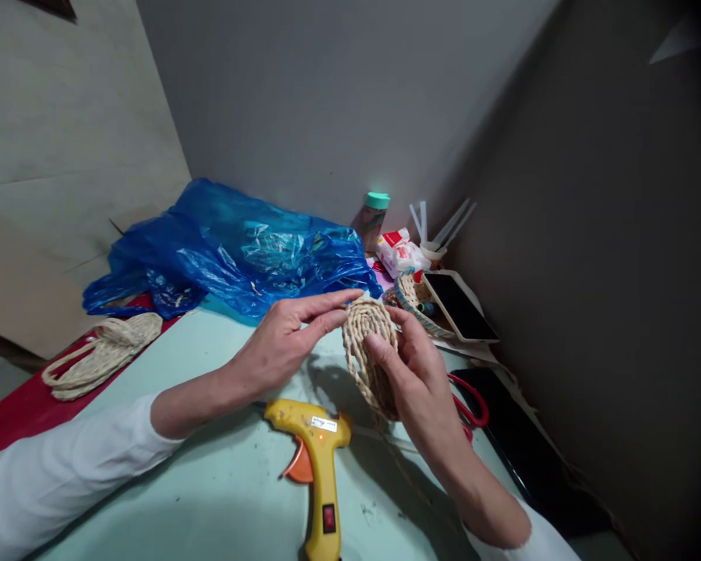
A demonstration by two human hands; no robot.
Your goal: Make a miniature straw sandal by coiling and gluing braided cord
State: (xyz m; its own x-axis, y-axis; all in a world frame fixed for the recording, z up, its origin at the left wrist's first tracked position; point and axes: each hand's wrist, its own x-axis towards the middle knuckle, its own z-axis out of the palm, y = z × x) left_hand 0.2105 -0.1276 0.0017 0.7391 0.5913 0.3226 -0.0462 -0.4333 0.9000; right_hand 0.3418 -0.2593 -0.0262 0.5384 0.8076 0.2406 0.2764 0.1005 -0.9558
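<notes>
A flat spiral coil of braided straw cord (367, 331) is held up over the table, with a loose strand hanging below it. My right hand (412, 362) grips the coil from its right side, thumb across the front and fingers behind. At the coil's upper left edge, my left hand (295, 331) is closed, thumb and index finger pinching near the rim. A yellow glue gun (321, 452) with an orange trigger lies on the table below the hands, and a small light glows on its body. Red-handled scissors (473, 409) sit partly behind my right hand.
A blue plastic bag (227, 241) covers the table's back left. More cord (108, 354) lies bundled on red material at left. At the back right stand a woven basket (412, 300), a phone (459, 304), a green-lidded jar (375, 214) and a cup of glue sticks (433, 251). Walls enclose the far side.
</notes>
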